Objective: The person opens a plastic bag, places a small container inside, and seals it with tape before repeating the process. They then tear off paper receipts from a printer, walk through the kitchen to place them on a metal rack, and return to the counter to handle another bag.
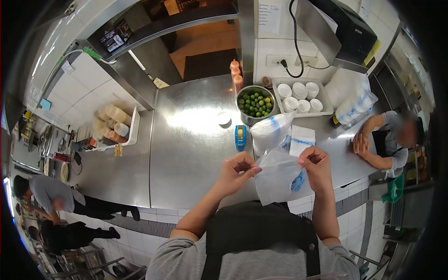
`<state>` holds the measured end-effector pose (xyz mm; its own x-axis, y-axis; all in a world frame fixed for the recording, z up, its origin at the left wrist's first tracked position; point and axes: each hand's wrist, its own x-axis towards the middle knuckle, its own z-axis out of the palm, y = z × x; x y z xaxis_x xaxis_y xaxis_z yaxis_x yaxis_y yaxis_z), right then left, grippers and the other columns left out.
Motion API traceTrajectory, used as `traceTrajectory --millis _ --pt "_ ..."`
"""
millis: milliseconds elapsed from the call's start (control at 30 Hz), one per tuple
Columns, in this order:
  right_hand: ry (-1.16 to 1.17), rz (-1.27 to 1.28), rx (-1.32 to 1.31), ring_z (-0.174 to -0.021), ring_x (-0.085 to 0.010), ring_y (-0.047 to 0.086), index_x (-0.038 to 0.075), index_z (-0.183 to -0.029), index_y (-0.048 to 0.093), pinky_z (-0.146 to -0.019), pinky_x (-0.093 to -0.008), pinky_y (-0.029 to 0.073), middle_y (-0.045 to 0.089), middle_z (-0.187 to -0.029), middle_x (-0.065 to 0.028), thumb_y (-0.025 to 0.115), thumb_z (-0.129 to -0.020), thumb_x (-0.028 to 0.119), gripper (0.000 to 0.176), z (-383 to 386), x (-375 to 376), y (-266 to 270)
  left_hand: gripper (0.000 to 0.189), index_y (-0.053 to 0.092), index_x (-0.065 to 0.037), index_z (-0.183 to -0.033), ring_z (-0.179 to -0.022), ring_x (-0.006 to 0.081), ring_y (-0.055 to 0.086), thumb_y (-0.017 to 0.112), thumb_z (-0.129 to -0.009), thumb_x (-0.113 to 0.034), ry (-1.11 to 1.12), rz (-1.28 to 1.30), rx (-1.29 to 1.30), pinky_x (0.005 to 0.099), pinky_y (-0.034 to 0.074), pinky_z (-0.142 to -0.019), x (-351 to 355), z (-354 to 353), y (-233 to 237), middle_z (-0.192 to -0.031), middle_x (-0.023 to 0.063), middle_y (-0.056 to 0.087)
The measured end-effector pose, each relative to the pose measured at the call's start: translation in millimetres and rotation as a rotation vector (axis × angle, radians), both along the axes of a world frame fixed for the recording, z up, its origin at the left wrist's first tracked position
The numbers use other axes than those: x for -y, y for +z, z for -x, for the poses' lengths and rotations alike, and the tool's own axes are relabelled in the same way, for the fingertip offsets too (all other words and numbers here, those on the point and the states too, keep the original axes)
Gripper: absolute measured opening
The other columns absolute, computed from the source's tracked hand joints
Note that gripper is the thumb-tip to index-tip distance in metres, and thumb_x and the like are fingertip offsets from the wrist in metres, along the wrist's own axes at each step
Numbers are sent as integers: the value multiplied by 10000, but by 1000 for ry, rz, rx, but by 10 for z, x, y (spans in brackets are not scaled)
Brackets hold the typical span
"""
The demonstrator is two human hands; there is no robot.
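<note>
Between my two hands hangs a clear plastic bag [275, 179] with a blue print, in front of the counter's edge. My left hand [239, 171] pinches its upper left edge, and my right hand [316, 165] pinches the upper right edge. Just beyond it lie a filled plastic bag [271, 133] and a stack of white packets with blue print [302, 140]. A blue tape dispenser [240, 137] rests on the steel counter [196, 154], left of the filled bag. Farther back stands a metal pot of green limes [255, 105].
White cups fill a basket [324, 109] at the back. Sauce bottles [238, 81] stand by the pot, and a small white cup [224, 118] is nearby. A basket of bottles [133, 133] sits left. One person [396, 144] leans at the right; two people stand lower left.
</note>
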<state>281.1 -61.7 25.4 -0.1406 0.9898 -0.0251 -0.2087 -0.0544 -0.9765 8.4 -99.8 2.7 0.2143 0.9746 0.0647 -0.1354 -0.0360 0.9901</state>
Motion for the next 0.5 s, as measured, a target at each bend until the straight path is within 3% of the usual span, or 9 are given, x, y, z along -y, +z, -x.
traceTrajectory --millis 100,200,300,400,500 --pt "-30 9 116 -732 -98 616 37 -838 664 -692 -245 504 695 -838 -40 790 -790 -29 150 -6 2 31 157 603 -7 -857 -762 72 639 745 -907 -51 32 -57 -75 235 516 -684 -21 -35 52 -828 14 649" --pt "-187 -194 234 -857 -142 634 51 -927 662 -784 -275 504 703 -953 -63 808 -778 -8 217 262 94 158 144 601 -3 -860 -825 101 655 725 -918 -47 110 -158 -142 248 527 -717 -40 -164 41 -889 45 661" --pt "-244 -668 607 -975 -216 635 65 -1055 632 -905 -333 486 693 -1045 -102 836 -751 29 368 349 215 379 100 575 -9 -880 -934 143 646 648 -949 -14 223 -413 -201 274 526 -812 -89 -233 56 -957 81 659" --pt "273 -805 597 -951 -279 667 66 -1108 611 -1007 -415 450 702 -983 -128 851 -764 152 428 335 262 488 83 513 -20 -917 -989 175 625 543 -990 8 225 -527 -201 289 500 -880 -100 -251 152 -975 108 645" --pt "530 -550 831 -907 -282 694 68 -1066 629 -1046 -458 426 713 -894 -108 830 -803 277 392 494 305 401 85 468 -29 -942 -834 178 632 513 -1014 -36 237 -495 -76 287 476 -784 -83 -309 103 -895 103 633"
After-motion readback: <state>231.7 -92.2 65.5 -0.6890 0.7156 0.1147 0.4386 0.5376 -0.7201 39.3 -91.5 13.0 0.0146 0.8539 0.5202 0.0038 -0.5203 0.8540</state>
